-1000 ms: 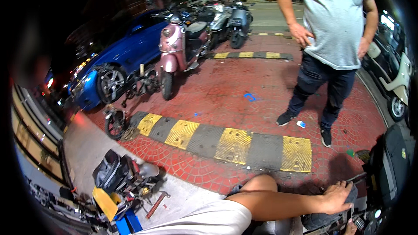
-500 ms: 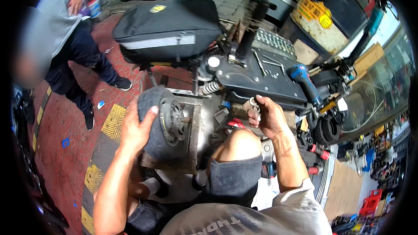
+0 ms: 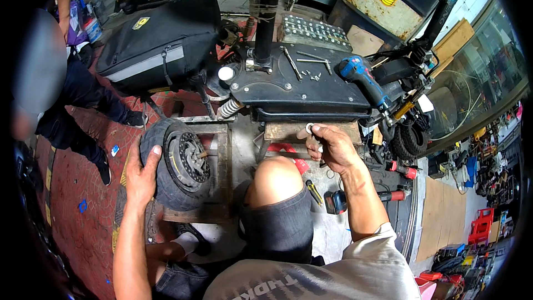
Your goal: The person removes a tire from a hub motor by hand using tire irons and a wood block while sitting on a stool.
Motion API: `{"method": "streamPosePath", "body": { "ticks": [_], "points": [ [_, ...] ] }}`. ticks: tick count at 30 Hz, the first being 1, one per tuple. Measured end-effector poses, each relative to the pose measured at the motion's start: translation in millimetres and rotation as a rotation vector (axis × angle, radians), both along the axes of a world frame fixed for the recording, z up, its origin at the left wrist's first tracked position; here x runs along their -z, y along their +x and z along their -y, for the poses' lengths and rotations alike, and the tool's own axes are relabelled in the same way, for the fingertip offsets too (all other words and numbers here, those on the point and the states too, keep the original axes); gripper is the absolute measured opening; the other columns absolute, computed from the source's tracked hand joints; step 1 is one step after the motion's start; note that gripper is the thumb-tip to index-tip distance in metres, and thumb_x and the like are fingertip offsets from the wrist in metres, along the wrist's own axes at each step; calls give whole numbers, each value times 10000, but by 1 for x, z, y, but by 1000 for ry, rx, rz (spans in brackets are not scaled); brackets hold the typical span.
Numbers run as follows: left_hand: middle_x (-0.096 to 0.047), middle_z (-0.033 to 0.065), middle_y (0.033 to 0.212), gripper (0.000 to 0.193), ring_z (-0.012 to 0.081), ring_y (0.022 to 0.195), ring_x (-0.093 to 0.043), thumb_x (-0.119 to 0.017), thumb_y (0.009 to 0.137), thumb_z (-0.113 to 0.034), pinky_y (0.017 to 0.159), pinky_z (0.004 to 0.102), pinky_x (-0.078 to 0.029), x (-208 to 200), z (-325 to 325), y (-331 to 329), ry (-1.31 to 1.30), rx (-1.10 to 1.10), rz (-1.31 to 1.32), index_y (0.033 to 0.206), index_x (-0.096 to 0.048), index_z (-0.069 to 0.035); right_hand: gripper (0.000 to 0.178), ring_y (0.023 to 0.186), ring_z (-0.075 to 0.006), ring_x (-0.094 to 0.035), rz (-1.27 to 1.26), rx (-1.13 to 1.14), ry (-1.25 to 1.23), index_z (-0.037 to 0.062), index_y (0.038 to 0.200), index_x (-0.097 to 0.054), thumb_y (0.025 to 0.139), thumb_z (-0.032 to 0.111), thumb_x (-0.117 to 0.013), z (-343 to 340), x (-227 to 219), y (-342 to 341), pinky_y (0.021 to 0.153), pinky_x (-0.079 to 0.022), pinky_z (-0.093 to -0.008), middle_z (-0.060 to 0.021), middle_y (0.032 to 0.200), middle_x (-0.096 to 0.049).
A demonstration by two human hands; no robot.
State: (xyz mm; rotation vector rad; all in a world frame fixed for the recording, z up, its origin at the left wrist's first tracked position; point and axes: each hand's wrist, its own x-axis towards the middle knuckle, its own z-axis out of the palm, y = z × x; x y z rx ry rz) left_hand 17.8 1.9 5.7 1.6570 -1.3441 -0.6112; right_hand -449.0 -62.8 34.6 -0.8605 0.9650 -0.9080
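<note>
A person's left hand (image 3: 141, 172) is pressing against a black rubber-tyred wheel (image 3: 173, 189), the thumb lying along the tyre's edge and the palm spreading over its outer side, while the right hand (image 3: 336, 147) is pinching a small, pale, ring-ended cylindrical piece (image 3: 308, 129) between thumb and fingers. The wheel is resting at the left, on a worn, scuffed rectangular frame (image 3: 225, 178) — its tyre matt and dusty, its disc side facing right and upward. A round, dark metal brake disc (image 3: 191, 158), perforated with small holes, is ringing the grey hub, and a brownish axle end (image 3: 202, 155) is jutting from the centre.

Beyond the hands, a flat black scooter deck (image 3: 333, 99) studded with silver bolts is carrying slim metal wrenches (image 3: 292, 64), scattered small screws (image 3: 315, 77) and a blue-and-black power drill (image 3: 363, 80). A pale coil spring (image 3: 229, 108) is sitting just beside the deck's left end, and a black fabric bag (image 3: 161, 39) with a grey strip is bulging farther left — above textured red paving (image 3: 72, 189).
</note>
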Motion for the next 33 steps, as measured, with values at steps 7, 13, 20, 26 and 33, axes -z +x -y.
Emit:
{"method": "streamPosePath", "body": {
  "ticks": [7, 13, 20, 26, 33],
  "points": [
    [-613, 254, 1467, 659, 303, 1353, -596, -712, 1043, -324, 1169, 408, -430, -2, 1, -1, -3, -5, -17, 1530, -497, 65, 348, 639, -143, -561, -728, -6, -157, -6, 1041, -765, 1103, 293, -600, 36, 64, -52, 616, -461, -307, -36, 761, -652],
    [-636, 236, 1434, 703, 281, 1329, -605, -711, 1045, -363, 1154, 381, -442, -7, -3, -1, 7, -9, -40, 1543, -470, 72, 458, 981, -356, -747, -1453, -172, -305, -33, 1109, -772, 1057, 397, -626, 66, 79, -63, 890, -555, -467, -254, 1041, -774],
    [-651, 253, 1424, 740, 310, 1328, -624, -734, 1023, -398, 1152, 398, -453, -5, -2, -2, 11, -31, 36, 1540, -483, 68, 732, 1137, -459, -698, -1731, -353, -175, -14, 1065, -786, 968, 692, -619, 87, 64, -78, 957, -540, -511, -303, 1119, -741],
    [-648, 239, 1431, 715, 295, 1334, -614, -713, 1038, -392, 1155, 395, -448, -2, -2, 0, 3, -26, 31, 1547, -485, 55, 935, 1281, -438, -656, -1782, -334, -38, -60, 1175, -766, 902, 818, -591, 81, 36, -64, 1084, -504, -481, -341, 1276, -697],
    [-630, 265, 1445, 752, 315, 1360, -599, -702, 1041, -416, 1171, 406, -436, -10, -1, -5, 27, -13, 67, 1549, -462, 84, 446, 643, -320, -611, -1528, -689, -498, -9, 859, -732, 1031, 389, -629, 106, 81, -145, 574, -457, -469, -171, 761, -665]
  ]
}}
